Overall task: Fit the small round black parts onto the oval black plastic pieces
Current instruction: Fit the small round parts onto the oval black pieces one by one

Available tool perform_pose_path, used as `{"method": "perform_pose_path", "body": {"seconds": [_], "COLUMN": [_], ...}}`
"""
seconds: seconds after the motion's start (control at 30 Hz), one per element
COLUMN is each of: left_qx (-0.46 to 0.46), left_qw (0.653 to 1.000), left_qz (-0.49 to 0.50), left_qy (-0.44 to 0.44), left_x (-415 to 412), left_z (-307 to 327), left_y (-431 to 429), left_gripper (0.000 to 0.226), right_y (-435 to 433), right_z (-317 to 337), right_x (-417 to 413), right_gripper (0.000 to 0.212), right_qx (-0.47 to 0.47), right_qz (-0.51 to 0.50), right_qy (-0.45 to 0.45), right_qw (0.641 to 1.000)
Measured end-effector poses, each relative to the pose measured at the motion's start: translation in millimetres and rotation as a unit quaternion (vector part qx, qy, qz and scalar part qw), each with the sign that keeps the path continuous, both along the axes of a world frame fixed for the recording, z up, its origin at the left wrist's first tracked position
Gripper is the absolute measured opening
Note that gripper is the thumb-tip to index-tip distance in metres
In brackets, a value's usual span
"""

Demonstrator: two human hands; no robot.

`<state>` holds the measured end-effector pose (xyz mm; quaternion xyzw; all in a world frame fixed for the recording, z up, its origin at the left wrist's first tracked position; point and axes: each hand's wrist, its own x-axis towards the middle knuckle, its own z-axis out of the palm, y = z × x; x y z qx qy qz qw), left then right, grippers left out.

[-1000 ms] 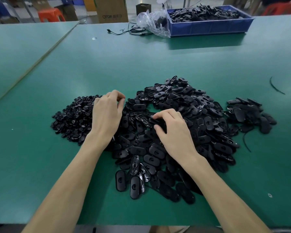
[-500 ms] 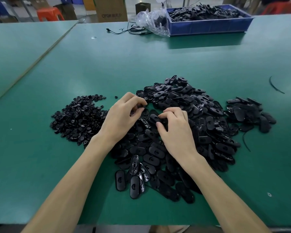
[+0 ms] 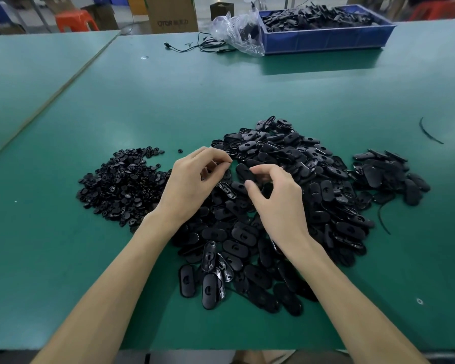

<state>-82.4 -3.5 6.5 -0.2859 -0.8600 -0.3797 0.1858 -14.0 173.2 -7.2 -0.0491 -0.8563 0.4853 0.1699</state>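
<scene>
A big heap of oval black plastic pieces (image 3: pixel 294 206) covers the middle of the green table (image 3: pixel 221 95). To its left lies a pile of small round black parts (image 3: pixel 121 185). A smaller heap of oval pieces (image 3: pixel 389 174) lies at the right. My right hand (image 3: pixel 276 200) holds one oval piece (image 3: pixel 244 172) by thumb and fingers above the big heap. My left hand (image 3: pixel 192 179) is beside it, fingertips pinched together close to that piece; what they pinch is too small to tell.
A blue bin (image 3: pixel 323 35) full of black parts stands at the far edge, with a clear plastic bag (image 3: pixel 237 32) and a black cable (image 3: pixel 195 46) beside it. A cardboard box (image 3: pixel 172 13) and an orange stool (image 3: pixel 75 21) stand behind the table. A black strip (image 3: pixel 428 132) lies at right.
My left hand moved right from the pile of round parts toward my right hand. My right hand lifted an oval piece off the heap and turned it toward the left hand.
</scene>
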Motion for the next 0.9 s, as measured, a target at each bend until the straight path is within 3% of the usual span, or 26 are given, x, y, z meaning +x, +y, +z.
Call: {"method": "perform_pose_path", "body": {"seconds": [0.27, 0.9], "left_qx": [-0.030, 0.004], "left_qw": [0.998, 0.998], "left_qz": [-0.001, -0.018], "left_qy": [0.063, 0.066], "left_x": [3.5, 7.1], "left_z": [3.6, -0.3], "left_y": [4.0, 8.5], "left_gripper": [0.010, 0.015], "right_y": [0.5, 0.8], "right_z": [0.0, 1.3], "right_x": [-0.5, -0.1], "right_gripper": [0.021, 0.023], "right_qx": [-0.060, -0.080], "right_qz": [-0.012, -0.015], "right_qy": [0.022, 0.030], "right_qw": [0.998, 0.996]}}
